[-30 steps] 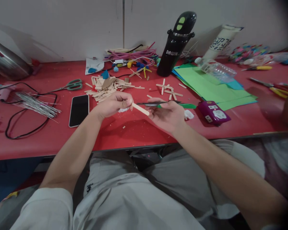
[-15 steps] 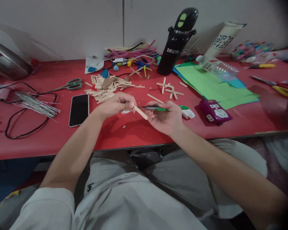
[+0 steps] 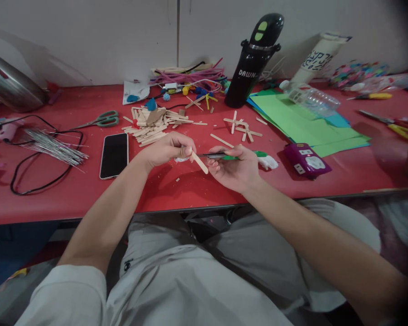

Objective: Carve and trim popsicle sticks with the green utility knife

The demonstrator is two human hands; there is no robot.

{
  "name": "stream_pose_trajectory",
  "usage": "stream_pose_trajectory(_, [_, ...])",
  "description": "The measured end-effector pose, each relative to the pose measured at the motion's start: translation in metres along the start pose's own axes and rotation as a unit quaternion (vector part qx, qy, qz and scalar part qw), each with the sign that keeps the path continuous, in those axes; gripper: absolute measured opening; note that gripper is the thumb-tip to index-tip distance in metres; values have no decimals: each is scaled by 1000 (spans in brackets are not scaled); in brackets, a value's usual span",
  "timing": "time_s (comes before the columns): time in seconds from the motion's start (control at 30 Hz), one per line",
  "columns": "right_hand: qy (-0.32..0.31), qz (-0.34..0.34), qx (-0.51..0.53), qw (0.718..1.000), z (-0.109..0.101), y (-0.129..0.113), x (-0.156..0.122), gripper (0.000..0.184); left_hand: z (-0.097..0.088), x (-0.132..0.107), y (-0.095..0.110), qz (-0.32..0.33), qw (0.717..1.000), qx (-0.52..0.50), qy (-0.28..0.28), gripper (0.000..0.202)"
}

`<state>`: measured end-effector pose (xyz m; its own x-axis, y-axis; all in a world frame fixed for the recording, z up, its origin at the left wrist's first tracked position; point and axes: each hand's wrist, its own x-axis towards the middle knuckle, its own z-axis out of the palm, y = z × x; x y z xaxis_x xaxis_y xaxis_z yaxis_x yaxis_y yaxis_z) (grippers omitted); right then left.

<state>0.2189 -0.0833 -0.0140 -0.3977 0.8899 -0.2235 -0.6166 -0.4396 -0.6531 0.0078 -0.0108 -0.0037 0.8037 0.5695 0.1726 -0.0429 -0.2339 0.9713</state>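
My left hand [image 3: 172, 149] pinches a wooden craft stick [image 3: 200, 164] between thumb and fingers; the stick slants down to the right over the red table [image 3: 170, 194]. My right hand [image 3: 236, 168] is closed around a green utility knife [image 3: 231, 157], its grey metal end pointing left. That end lies close to the stick near my left fingertips; whether it touches cannot be made out. Behind my left hand is a pile of craft sticks [image 3: 149, 123]. Beyond my right hand lie sticks crossed into star shapes [image 3: 246, 130] and a loose stick [image 3: 221, 140].
A phone [image 3: 114, 156], green-handled scissors [image 3: 107, 119] and a bundle of metal wires [image 3: 56, 147] lie to the left. A black bottle [image 3: 251, 68] stands at the back. Green paper sheets [image 3: 313, 120], a purple power adapter [image 3: 306, 160] and pliers [image 3: 394, 124] are on the right.
The craft stick's free end has tipped slightly downward in my left hand. My right hand keeps its hold on the knife. The whole view has shifted a little.
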Motion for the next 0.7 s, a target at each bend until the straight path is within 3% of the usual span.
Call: stream_pose_trajectory(0.7, [-20,8,-24,999,-3,2,2,25,0,-2,5,9,1000,14,-23,44])
